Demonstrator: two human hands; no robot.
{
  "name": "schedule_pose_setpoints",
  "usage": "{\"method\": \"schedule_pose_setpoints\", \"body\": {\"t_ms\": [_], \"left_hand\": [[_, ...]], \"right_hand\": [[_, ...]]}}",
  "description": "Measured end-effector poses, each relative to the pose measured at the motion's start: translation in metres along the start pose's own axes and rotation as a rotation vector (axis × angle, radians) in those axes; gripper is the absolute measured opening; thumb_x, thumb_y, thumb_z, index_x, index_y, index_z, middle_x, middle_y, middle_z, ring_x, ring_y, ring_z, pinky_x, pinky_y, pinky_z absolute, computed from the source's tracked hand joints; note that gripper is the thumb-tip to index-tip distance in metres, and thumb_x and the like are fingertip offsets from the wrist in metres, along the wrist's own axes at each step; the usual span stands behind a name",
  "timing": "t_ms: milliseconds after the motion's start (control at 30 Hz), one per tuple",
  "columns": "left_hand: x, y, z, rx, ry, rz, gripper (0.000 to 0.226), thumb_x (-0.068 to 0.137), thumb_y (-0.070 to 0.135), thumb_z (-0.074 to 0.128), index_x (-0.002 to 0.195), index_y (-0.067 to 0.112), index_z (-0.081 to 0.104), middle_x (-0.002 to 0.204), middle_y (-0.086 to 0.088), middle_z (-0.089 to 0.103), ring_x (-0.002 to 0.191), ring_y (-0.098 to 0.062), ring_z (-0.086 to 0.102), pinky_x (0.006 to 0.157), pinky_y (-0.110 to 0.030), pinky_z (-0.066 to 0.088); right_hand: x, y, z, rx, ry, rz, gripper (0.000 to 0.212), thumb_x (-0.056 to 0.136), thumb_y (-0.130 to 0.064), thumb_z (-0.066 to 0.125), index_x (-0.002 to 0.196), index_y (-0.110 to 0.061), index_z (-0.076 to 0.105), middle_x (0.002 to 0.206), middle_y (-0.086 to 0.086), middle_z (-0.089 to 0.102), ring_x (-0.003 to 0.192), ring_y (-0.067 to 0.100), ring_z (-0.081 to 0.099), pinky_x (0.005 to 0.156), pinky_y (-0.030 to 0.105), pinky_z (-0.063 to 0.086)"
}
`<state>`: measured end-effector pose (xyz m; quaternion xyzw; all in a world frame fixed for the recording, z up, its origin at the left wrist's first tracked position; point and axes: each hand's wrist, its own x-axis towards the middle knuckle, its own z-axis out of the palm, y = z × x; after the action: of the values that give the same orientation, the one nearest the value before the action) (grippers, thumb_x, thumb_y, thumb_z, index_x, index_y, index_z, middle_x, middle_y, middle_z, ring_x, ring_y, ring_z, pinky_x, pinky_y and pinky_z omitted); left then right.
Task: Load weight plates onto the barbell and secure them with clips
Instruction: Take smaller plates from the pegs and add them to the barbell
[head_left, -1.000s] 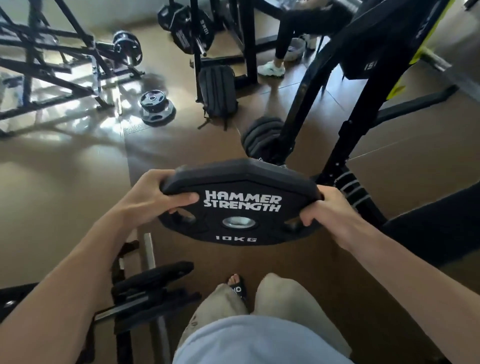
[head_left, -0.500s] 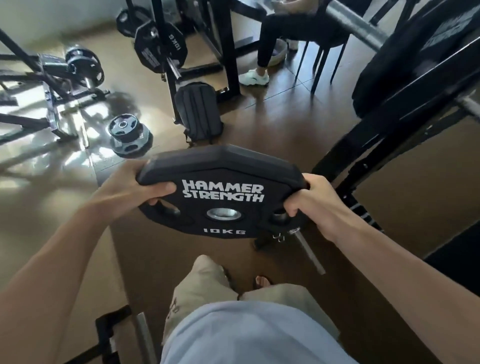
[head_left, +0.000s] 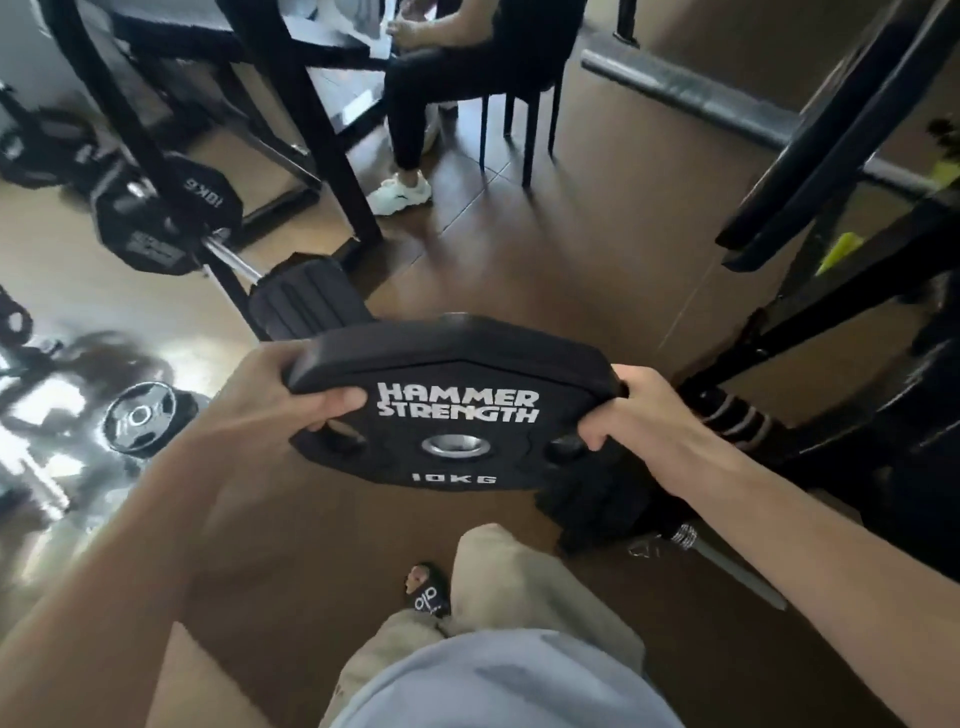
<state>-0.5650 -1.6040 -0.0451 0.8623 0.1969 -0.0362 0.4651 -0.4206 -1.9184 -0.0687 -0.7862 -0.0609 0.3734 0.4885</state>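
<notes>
I hold the 10 kg plate (head_left: 452, 410) out in front of me, tilted so its printed face looks up at me, one hand on each side. My left hand (head_left: 270, 400) grips the left edge, thumb lying across the face by the lettering; my other fingers go behind the plate, so I cannot see them. My right hand (head_left: 631, 410) grips the right edge, fingers curled into the grip hole there, the fingertips lost in its shadow.

Beyond my left hand, up and to the left, a loaded barbell sleeve (head_left: 228, 257) carries another 10 kg plate (head_left: 171, 218); it is blurred and the rest of the bar is hidden behind a black rack upright (head_left: 306, 130). A dark backpack (head_left: 306, 301) sits on the floor just past the top edge of my plate, its lower part covered by it. Further left of my left hand, a small plate (head_left: 137, 418) lies flat in glare.

Below my right hand is a dark lump I cannot identify, and a bare bar end (head_left: 727, 561) points away from it. Right of that hand stands black equipment (head_left: 831, 312), cut off by the frame edge.

Far beyond the plate, a seated person (head_left: 415, 88) shows only from the waist down.
</notes>
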Motion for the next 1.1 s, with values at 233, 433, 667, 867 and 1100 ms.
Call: {"method": "schedule_pose_setpoints", "body": {"t_ms": [233, 433, 667, 867, 1100], "left_hand": [[0.170, 0.012, -0.054, 0.029, -0.211, 0.102, 0.022, 0.064, 0.046, 0.081, 0.083, 0.038, 0.073, 0.052, 0.011, 0.063, 0.049, -0.004, 0.059, 0.052, -0.017, 0.046], [0.312, 0.040, -0.072, 0.019, -0.329, 0.208, 0.053, 0.046, 0.088, 0.075, 0.087, 0.056, 0.071, 0.060, 0.020, 0.068, 0.056, 0.000, 0.064, 0.064, -0.030, 0.048], [0.477, 0.068, -0.082, -0.002, -0.479, 0.345, 0.044, 0.054, 0.062, 0.089, 0.083, 0.033, 0.074, 0.060, 0.010, 0.070, 0.055, -0.005, 0.065, 0.062, -0.029, 0.055], [0.601, 0.108, -0.077, 0.096, -0.641, 0.498, 0.027, 0.070, 0.039, 0.075, 0.094, 0.031, 0.066, 0.073, 0.024, 0.073, 0.066, 0.002, 0.068, 0.064, -0.022, 0.053], [0.689, 0.163, -0.041, -0.037, -0.717, 0.612, 0.030, 0.067, 0.051, 0.060, 0.093, 0.054, 0.075, 0.081, 0.020, 0.076, 0.076, 0.002, 0.070, 0.067, -0.020, 0.057]], "right_hand": [[0.086, -0.049, 0.000, 0.106, 0.195, 0.062, 0.030, 0.046, -0.009, 0.063, 0.061, -0.016, 0.038, 0.068, 0.003, 0.047, 0.072, 0.026, 0.046, 0.067, 0.041, 0.035], [0.159, -0.097, -0.028, 0.172, 0.333, 0.082, 0.034, 0.047, -0.010, 0.063, 0.060, -0.020, 0.033, 0.071, 0.004, 0.040, 0.072, 0.024, 0.040, 0.067, 0.045, 0.031], [0.228, -0.152, -0.047, 0.308, 0.510, 0.157, 0.047, 0.049, -0.007, 0.062, 0.081, 0.000, 0.029, 0.078, 0.011, 0.036, 0.076, 0.026, 0.036, 0.068, 0.047, 0.027], [0.285, -0.181, -0.046, 0.407, 0.726, 0.251, 0.028, 0.047, -0.010, 0.060, 0.058, -0.022, 0.038, 0.064, 0.001, 0.041, 0.072, 0.024, 0.037, 0.066, 0.040, 0.029], [0.336, -0.205, -0.077, 0.580, 0.817, 0.304, 0.032, 0.045, -0.010, 0.059, 0.073, -0.003, 0.044, 0.069, 0.004, 0.044, 0.072, 0.023, 0.040, 0.067, 0.040, 0.032]]}}
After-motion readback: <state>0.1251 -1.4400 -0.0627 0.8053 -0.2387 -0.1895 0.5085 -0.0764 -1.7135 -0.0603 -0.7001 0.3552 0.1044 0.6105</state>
